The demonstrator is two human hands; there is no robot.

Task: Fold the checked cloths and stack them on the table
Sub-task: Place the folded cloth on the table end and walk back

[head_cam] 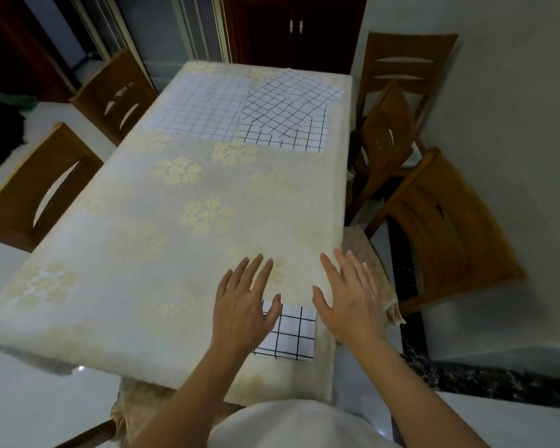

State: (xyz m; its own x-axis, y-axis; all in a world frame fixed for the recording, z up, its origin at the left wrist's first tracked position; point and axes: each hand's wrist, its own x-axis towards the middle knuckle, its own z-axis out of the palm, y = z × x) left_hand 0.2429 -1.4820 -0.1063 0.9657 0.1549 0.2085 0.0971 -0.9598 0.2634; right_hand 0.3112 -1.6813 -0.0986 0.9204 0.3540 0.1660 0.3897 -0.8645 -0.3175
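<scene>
The left hand (246, 305) covers the left part of a small folded white cloth with a bold dark check (291, 334), so that side of it is hidden, and whether the palm rests on the fabric or hovers above it cannot be told. This folded cloth lies near the front right corner of a cream-clothed table with pale yellow flower clusters (143, 253), between the two hands. The outer fingers of the right hand (349, 305) are blurred where they overlap the table's right edge. At the far end, a crumpled white checked cloth (288, 98) lies over a flat white cloth with a bold check (307, 139) and hides most of it. Just beside them to the left lies a flat white cloth with a finer, fainter check (201, 105). Both hands are palm down with fingers straight and spread, holding nothing, the bare forearms reaching forward from the bottom of the view. The right hand sits just to the right of the folded cloth, not over it. Brown wooden chairs (450, 221) stand along both long sides of the table, the left ones cut off by the picture's edge.
</scene>
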